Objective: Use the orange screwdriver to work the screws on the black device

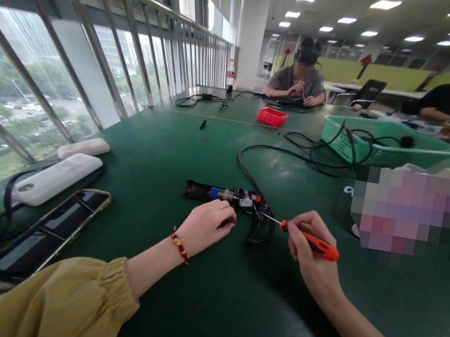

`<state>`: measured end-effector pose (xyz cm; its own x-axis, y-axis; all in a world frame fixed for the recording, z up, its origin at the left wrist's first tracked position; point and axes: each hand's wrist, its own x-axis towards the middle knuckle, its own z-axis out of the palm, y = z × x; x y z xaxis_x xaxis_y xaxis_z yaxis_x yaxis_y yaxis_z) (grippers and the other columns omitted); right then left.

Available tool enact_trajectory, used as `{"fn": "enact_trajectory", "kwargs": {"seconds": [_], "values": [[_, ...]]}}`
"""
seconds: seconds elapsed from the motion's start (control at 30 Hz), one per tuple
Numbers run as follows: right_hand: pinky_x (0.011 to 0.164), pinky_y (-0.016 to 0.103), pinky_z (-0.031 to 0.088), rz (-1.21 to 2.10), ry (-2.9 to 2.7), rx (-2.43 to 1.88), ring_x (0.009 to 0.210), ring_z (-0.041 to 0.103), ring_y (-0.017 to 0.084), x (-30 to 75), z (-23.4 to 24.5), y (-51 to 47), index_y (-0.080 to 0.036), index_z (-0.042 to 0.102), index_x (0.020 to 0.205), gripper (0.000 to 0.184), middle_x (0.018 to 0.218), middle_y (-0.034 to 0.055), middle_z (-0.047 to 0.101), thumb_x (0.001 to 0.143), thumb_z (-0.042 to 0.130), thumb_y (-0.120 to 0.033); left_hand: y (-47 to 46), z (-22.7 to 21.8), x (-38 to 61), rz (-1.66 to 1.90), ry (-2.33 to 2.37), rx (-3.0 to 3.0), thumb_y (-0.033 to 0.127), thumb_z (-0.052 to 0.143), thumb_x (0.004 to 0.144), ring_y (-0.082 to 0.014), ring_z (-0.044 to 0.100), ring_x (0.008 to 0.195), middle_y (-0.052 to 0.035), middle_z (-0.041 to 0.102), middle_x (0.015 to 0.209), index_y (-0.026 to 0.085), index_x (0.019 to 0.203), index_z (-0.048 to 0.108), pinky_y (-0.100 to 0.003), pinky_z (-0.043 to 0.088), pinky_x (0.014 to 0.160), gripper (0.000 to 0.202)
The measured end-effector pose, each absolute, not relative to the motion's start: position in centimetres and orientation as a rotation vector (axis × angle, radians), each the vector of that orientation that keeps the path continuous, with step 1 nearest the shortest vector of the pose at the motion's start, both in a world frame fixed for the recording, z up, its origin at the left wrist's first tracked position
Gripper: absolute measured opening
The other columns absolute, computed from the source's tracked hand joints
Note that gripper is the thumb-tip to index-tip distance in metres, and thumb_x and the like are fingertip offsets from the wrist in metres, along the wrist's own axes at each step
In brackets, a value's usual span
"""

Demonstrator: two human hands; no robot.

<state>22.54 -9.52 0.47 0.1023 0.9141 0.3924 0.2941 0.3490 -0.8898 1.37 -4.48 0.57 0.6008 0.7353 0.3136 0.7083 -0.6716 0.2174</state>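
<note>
A small opened black device [224, 195] with exposed wires and a blue part lies on the green table [185, 300]. My left hand [207, 226] rests closed against its near side, steadying it. My right hand [310, 252] is closed on an orange-handled screwdriver [310, 242], whose thin tip points left at the device's wired end. A black cable [252, 161] runs from the device toward the back right.
A phone [45, 236] and two white power banks [57, 178] lie at the left by the window railing. A red tray [272, 116] and a green basket [384, 143] sit further back. Two people work at the far end of the table.
</note>
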Motion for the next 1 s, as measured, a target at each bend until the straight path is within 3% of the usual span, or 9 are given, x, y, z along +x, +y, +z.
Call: {"fn": "enact_trajectory", "kwargs": {"seconds": [0.17,0.43,1.0], "values": [[0.041,0.02,0.03,0.685,-1.443,-1.161,0.044,0.038,0.006,22.5,0.5,-9.5,-0.02,0.045,0.074,0.018,0.055,-0.0064,0.044,0.083,0.052,-0.033,-4.6,0.7,1.1,0.603,1.276,2.795,0.02,0.052,0.084,-0.0142,0.056,0.079,-0.0018,0.061,0.086,0.017,0.084,0.06,-0.026,0.048,0.066,0.009],[0.041,0.019,0.03,0.7,-1.458,-1.159,0.044,0.038,0.005,22.5,0.5,-9.5,-0.02,0.046,0.076,0.017,0.055,-0.0068,0.043,0.084,0.052,-0.034,-2.5,2.0,2.3,1.091,1.327,2.635,0.019,0.045,0.088,-0.0142,0.056,0.082,-0.0032,0.059,0.086,0.017,0.084,0.059,-0.027,0.047,0.072,0.014],[0.042,0.019,0.031,0.685,-1.503,-1.164,0.045,0.038,0.006,22.5,0.3,-9.6,-0.02,0.048,0.077,0.013,0.056,-0.0065,0.044,0.084,0.052,-0.031,-2.0,0.2,3.1,1.217,1.106,2.676,0.01,0.048,0.083,-0.0139,0.057,0.082,-0.0041,0.059,0.088,0.016,0.091,0.061,-0.027,0.049,0.073,0.017]]}}
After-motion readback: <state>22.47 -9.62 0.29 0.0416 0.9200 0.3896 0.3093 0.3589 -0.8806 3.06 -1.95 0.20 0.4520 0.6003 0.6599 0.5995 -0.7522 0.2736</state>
